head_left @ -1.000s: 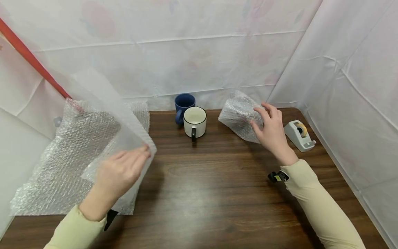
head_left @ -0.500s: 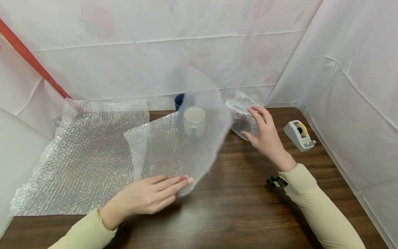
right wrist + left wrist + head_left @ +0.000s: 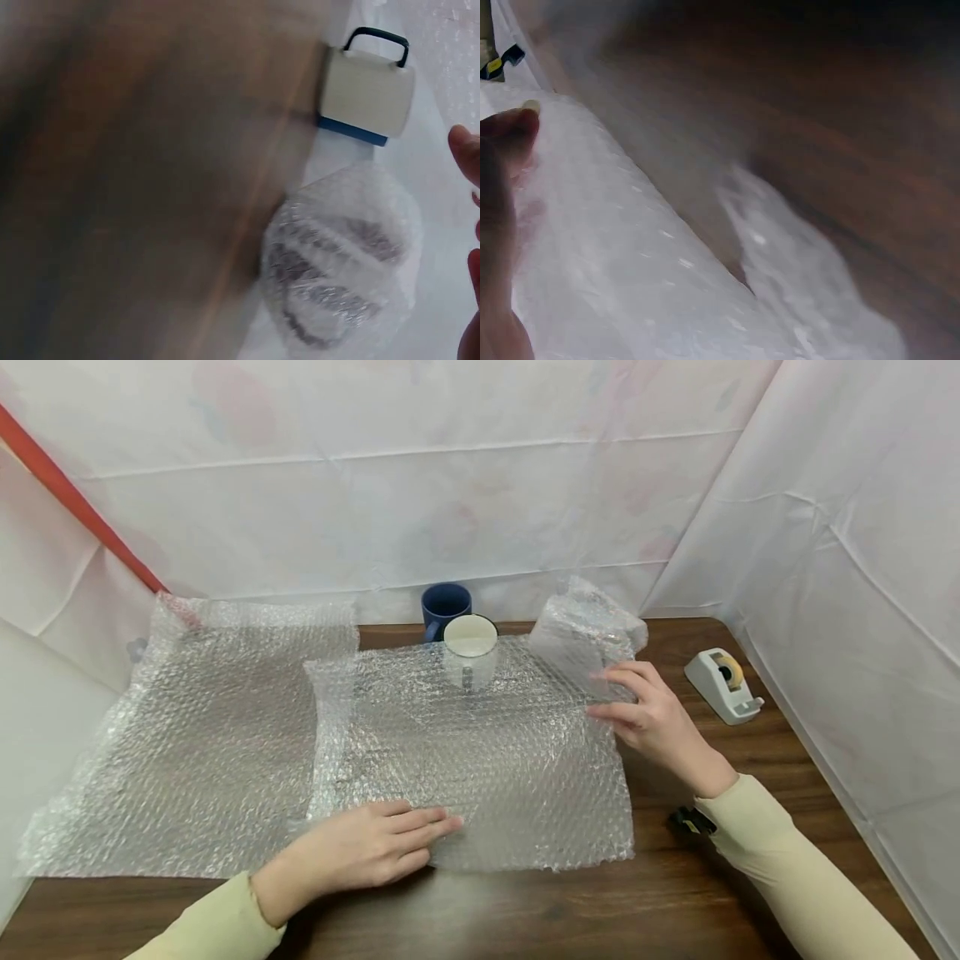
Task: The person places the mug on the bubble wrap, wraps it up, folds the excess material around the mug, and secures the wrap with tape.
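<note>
A sheet of bubble wrap (image 3: 487, 777) spreads across the middle of the table, its far part overlapping a cream mug (image 3: 471, 639) with a dark rim in the head view. My left hand (image 3: 375, 843) rests on the sheet's near left part, fingers extended. At the sheet's right side is my right hand (image 3: 667, 727), its fingers and thumb apart near the edge. Just beyond it sits a bubble-wrapped bundle (image 3: 588, 622); the right wrist view also shows this bundle (image 3: 337, 262), with the cream mug (image 3: 367, 90) beyond it. A blue mug (image 3: 446, 602) stands behind the cream one, partly hidden.
More bubble wrap (image 3: 202, 735) lies flat on the left of the table. A white tape dispenser (image 3: 723, 689) with yellowish tape stands at the right. White curtains (image 3: 487, 485) close off the back and sides, and a red strip (image 3: 82, 502) runs down at the left.
The left hand has carried the bubble wrap sheet rightward from the left pile, and it has settled flat over the middle. The right hand has moved nearer, from the bundle to the sheet's right side.
</note>
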`<state>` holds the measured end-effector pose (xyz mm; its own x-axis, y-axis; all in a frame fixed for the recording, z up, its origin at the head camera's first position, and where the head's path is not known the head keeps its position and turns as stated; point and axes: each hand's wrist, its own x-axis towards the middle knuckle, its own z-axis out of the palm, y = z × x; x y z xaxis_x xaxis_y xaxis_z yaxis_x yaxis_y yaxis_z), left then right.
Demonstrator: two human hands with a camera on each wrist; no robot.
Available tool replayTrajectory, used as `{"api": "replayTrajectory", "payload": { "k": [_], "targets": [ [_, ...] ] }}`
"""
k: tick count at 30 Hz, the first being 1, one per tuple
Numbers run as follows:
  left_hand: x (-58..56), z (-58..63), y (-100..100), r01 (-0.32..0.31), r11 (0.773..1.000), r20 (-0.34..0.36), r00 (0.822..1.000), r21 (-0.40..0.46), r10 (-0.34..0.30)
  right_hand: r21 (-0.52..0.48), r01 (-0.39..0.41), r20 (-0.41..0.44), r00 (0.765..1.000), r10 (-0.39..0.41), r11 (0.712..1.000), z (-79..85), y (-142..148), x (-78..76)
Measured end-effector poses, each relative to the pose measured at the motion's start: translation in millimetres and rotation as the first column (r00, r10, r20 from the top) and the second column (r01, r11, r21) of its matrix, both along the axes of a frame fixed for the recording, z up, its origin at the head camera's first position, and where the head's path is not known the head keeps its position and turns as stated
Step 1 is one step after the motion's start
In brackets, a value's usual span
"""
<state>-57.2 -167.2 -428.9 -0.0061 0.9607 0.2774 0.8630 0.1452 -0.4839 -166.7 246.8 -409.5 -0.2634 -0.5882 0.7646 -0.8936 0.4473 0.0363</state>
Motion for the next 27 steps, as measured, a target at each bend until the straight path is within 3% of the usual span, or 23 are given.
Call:
{"api": "replayTrajectory", "payload": {
  "k": [5, 8, 10, 12, 14, 16, 17, 20, 21, 22, 23, 24, 25, 27],
  "targets": [
    [-0.8, 4.5, -0.9, -0.015, 1.000, 0.002, 1.000, -0.020, 0.015, 0.055, -0.007, 0.097, 0.995, 0.002, 0.998, -11.3, 10.5, 4.8],
    [-0.4, 9.5, -0.7, -0.025, 1.000, 0.099, 0.995, 0.019, 0.023, 0.077, 0.002, 0.162, 0.987, -0.015, 0.997, -17.0, 15.7, 7.0],
    [-0.2, 15.0, -2.1, -0.039, 0.998, 0.217, 0.976, 0.052, 0.027, 0.093, 0.007, 0.196, 0.980, -0.026, 0.996, -19.9, 18.8, 8.0],
    [0.1, 23.0, -5.6, -0.076, 0.995, 0.359, 0.932, 0.072, 0.045, 0.115, 0.009, 0.222, 0.974, -0.034, 0.993, -21.8, 22.0, 8.7],
    [-0.7, 32.6, -11.9, -0.134, 0.989, 0.497, 0.864, 0.065, 0.084, 0.139, 0.003, 0.237, 0.971, -0.036, 0.990, -22.9, 25.1, 8.7],
    [-3.0, 43.7, -19.2, -0.192, 0.981, 0.639, 0.759, 0.034, 0.126, 0.167, -0.003, 0.249, 0.968, -0.039, 0.986, -23.1, 28.0, 8.7],
    [-4.9, 49.2, -22.9, -0.214, 0.977, 0.709, 0.691, 0.015, 0.141, 0.179, -0.009, 0.251, 0.967, -0.037, 0.984, -23.0, 29.4, 8.4],
    [-13.7, 63.2, -33.5, -0.257, 0.965, 0.872, 0.457, -0.057, 0.173, 0.207, -0.016, 0.260, 0.965, -0.040, 0.978, -22.7, 33.0, 8.1],
    [-17.1, 66.1, -36.4, -0.266, 0.960, 0.902, 0.391, -0.082, 0.186, 0.212, -0.015, 0.264, 0.964, -0.042, 0.977, -22.4, 33.8, 8.1],
    [-20.5, 67.7, -38.6, -0.282, 0.954, 0.914, 0.351, -0.105, 0.204, 0.215, -0.014, 0.268, 0.962, -0.045, 0.976, -22.1, 34.4, 8.2],
    [-23.6, 68.0, -40.3, -0.306, 0.944, 0.913, 0.335, -0.127, 0.232, 0.220, -0.010, 0.270, 0.962, -0.051, 0.976, -22.1, 35.0, 8.3],
    [-26.1, 67.4, -42.0, -0.340, 0.928, 0.896, 0.348, -0.153, 0.275, 0.223, -0.006, 0.271, 0.961, -0.057, 0.975, -21.9, 35.3, 8.5],
    [-28.6, 65.2, -43.1, -0.370, 0.913, 0.872, 0.374, -0.172, 0.316, 0.229, -0.001, 0.275, 0.960, -0.063, 0.973, -21.6, 35.6, 8.7],
    [-34.3, 57.4, -43.4, -0.422, 0.883, 0.798, 0.450, -0.207, 0.402, 0.246, 0.007, 0.282, 0.956, -0.079, 0.969, -20.7, 36.7, 9.6]
  ]
}}
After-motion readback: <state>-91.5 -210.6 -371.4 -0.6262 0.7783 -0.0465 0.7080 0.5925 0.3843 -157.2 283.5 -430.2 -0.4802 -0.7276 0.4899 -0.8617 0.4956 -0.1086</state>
